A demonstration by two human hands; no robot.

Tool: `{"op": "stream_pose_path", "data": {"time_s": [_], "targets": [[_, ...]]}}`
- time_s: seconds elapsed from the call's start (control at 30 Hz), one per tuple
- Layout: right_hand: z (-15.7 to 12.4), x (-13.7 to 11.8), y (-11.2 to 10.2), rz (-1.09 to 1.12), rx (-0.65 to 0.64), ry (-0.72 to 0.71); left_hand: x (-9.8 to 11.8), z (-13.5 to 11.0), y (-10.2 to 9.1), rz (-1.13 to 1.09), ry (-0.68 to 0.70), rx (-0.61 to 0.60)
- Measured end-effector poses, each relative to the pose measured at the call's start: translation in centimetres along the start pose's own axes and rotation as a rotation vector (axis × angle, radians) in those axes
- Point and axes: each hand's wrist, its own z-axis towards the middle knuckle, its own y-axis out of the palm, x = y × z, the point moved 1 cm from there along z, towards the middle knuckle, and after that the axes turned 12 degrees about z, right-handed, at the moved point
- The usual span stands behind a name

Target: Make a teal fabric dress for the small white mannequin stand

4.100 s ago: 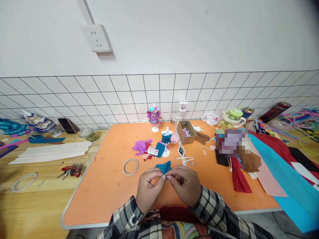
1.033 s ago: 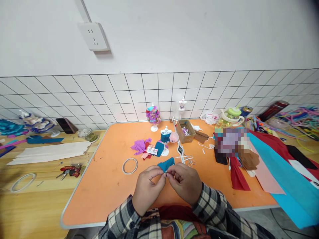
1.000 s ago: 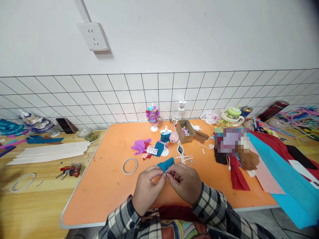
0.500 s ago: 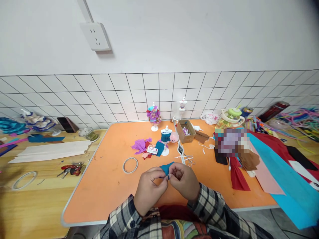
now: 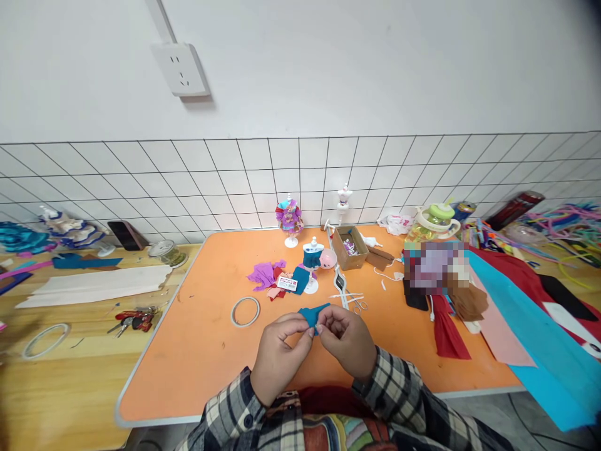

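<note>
While both hands met low in the middle of the frame, they held a small blue piece of cloth [image 5: 313, 312] between them, just above the orange desk [image 5: 206, 357]. The fingers of the left hand [image 5: 278, 357] were pinched narrow on the left end of the cloth. The fingers of the right hand [image 5: 346, 341] were pinched narrow on its right side. The top of the cloth poked up past the fingertips.

Just left of the hands, a ring of tape [image 5: 245, 311] lay flat on the desk. Above the hands stood a little doll stand [image 5: 312, 258] in a blue dress, with purple scraps [image 5: 264, 274] beside it. A pair of scissors [image 5: 360, 306] lay near the right hand, and a brown box [image 5: 350, 247] sat farther up. At the right of the frame lay some red cloth [image 5: 447, 335] and a big blue sheet [image 5: 535, 338], well apart from the hands. At the left, some keys [image 5: 134, 321] lay on a wooden desk [image 5: 70, 388].
</note>
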Motion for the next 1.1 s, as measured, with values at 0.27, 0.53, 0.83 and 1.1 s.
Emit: {"op": "stream_pose_path", "data": {"time_s": [0.27, 0.53, 0.83, 1.1], "targets": [[0.4, 0.9, -0.1, 0.606, 0.106, 0.368, -1.6, 0.0, 0.6, -0.202, -0.129, -0.002], [0.7, 1.3, -1.9, 1.001, 0.292, 0.432, -2.7, 0.0, 0.5, -0.355, -0.234, -0.026], [3.8, 2.7, -5.4, 0.704, 0.392, 0.241, -3.8, 0.0, -0.5, -0.329, -0.266, 0.008], [15.4, 1.3, -11.0, 0.031, 0.503, -0.051, -3.0, 0.2, -0.6, -0.241, -0.182, -0.09]]}}
